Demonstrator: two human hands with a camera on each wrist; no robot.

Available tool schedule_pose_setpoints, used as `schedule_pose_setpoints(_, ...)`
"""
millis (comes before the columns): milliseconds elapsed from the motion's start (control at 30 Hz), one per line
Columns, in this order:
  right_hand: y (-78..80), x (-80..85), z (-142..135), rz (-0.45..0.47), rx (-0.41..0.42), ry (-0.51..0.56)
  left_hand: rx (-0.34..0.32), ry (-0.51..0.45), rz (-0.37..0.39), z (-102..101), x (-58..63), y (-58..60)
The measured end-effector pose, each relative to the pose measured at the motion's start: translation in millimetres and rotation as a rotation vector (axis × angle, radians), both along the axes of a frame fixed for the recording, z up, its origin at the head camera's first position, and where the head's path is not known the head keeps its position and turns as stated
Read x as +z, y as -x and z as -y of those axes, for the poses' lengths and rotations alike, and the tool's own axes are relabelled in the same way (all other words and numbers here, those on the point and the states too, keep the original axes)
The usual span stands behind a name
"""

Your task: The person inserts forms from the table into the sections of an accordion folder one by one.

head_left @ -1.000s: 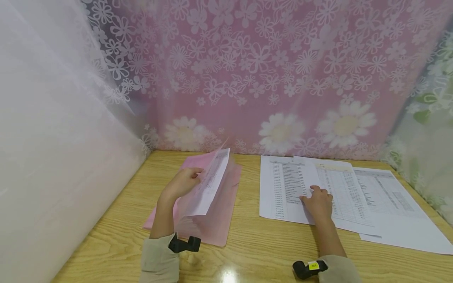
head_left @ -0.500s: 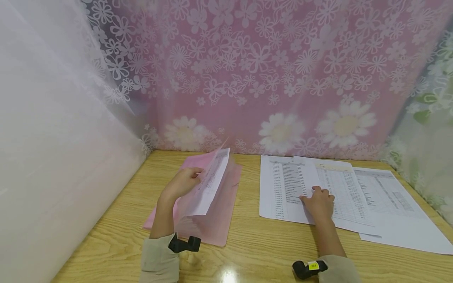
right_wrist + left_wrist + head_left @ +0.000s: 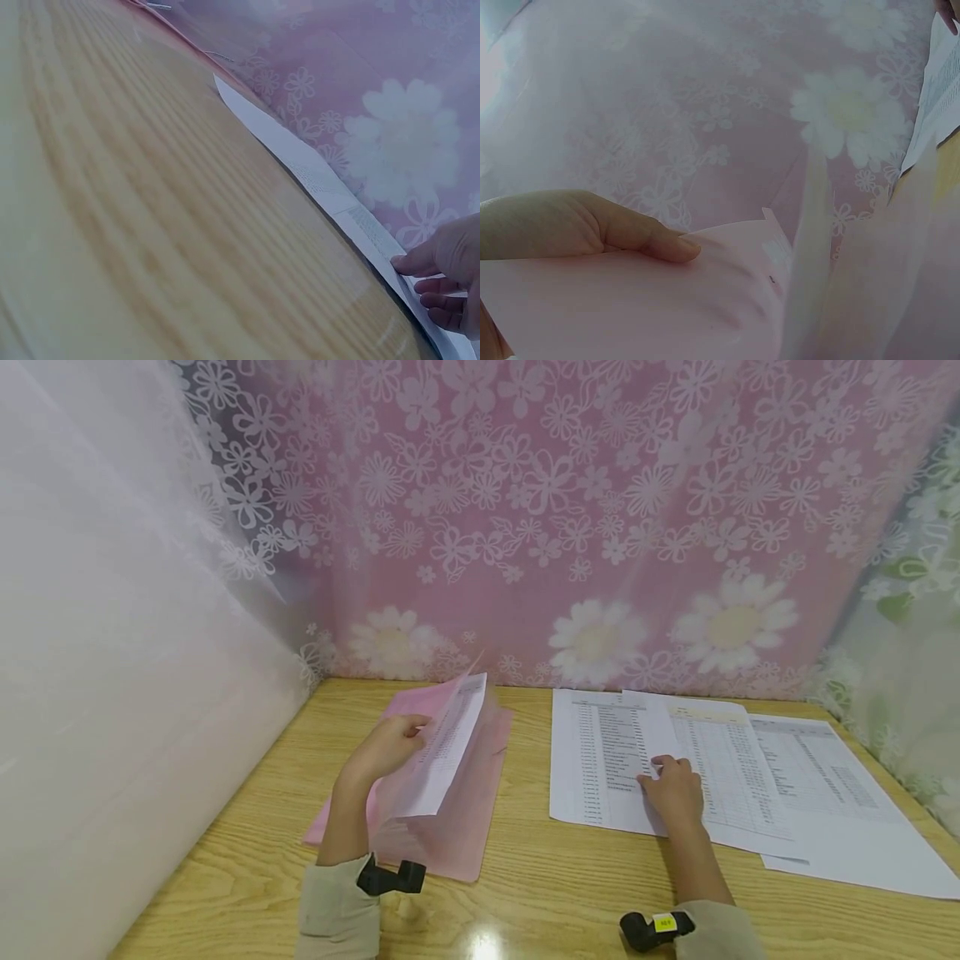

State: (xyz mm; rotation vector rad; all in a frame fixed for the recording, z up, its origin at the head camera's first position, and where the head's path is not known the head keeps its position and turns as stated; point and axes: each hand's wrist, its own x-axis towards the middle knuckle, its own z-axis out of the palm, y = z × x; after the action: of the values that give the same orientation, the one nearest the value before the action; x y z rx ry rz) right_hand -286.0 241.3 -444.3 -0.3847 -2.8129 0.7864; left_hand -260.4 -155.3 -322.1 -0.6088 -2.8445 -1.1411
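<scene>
On the left of the table lies a pink translucent folder (image 3: pixel 483 827), spread apart with its leaves raised. My left hand (image 3: pixel 390 745) holds a raised leaf near its upper edge. The left wrist view shows the thumb (image 3: pixel 671 246) on the near face and fingers faintly visible through the plastic. A printed sheet (image 3: pixel 450 752) stands tilted inside the folder. Over to the right, my right hand (image 3: pixel 675 789) rests with bent fingertips on overlapping printed papers, where the left sheet (image 3: pixel 585 768) meets the middle sheet (image 3: pixel 738 777). Its thumb touches the paper in the right wrist view.
Another printed sheet (image 3: pixel 862 827) lies partly under the middle one at the far right. The wooden table (image 3: pixel 525 893) ends at a pink floral curtain (image 3: pixel 465 527). A white sheet wall (image 3: pixel 135 652) rises along the left side.
The right hand's fingers have drawn in slightly toward the thumb on the papers. My left hand and the folder have stayed in place.
</scene>
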Motion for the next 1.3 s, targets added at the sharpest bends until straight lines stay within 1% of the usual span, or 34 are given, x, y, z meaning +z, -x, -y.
schedule_pose_setpoints(100,-0.4,0.7,0.3,-0.017,0.006,0.017,-0.001,-0.006,0.003,0.4,-0.4,-0.9)
schedule_pose_setpoints(233,-0.9,4.6,-1.7,-0.034,-0.025,0.036,0.003,-0.007,0.005,1.8,-1.4,-1.4)
schedule_pose_setpoints(367,-2.1,9.9,-7.5,-0.025,-0.067,0.038,0.009,-0.010,0.008,3.0,-1.3,-1.3)
schedule_pose_setpoints(467,-3.2,14.6,-12.9,-0.011,-0.081,0.076,0.009,-0.012,0.009,3.2,0.6,-1.4)
schedule_pose_setpoints(533,-3.7,17.0,-15.9,0.004,-0.077,0.097,0.010,-0.016,0.014,3.1,2.2,-1.7)
schedule_pose_setpoints(600,-4.0,17.6,-18.6,0.017,-0.059,0.097,0.013,-0.017,0.018,2.9,3.3,-1.8)
schedule_pose_setpoints(767,-3.2,13.4,-23.0,0.038,-0.010,0.033,0.013,-0.024,0.026,2.7,3.9,-1.2)
schedule_pose_setpoints(900,-2.1,10.8,-22.5,0.052,-0.013,0.004,0.007,-0.026,0.031,2.7,3.6,-0.6)
schedule_pose_setpoints(1100,-3.6,10.8,-22.2,0.059,-0.018,0.012,0.008,-0.023,0.030,1.9,2.9,-0.7)
schedule_pose_setpoints(1167,-4.4,10.6,-23.1,0.062,-0.021,0.036,0.009,-0.025,0.030,1.9,2.7,-0.8)
schedule_pose_setpoints(1300,-8.9,13.7,-32.6,0.048,-0.057,0.134,0.008,-0.023,0.032,1.8,1.9,-1.0)
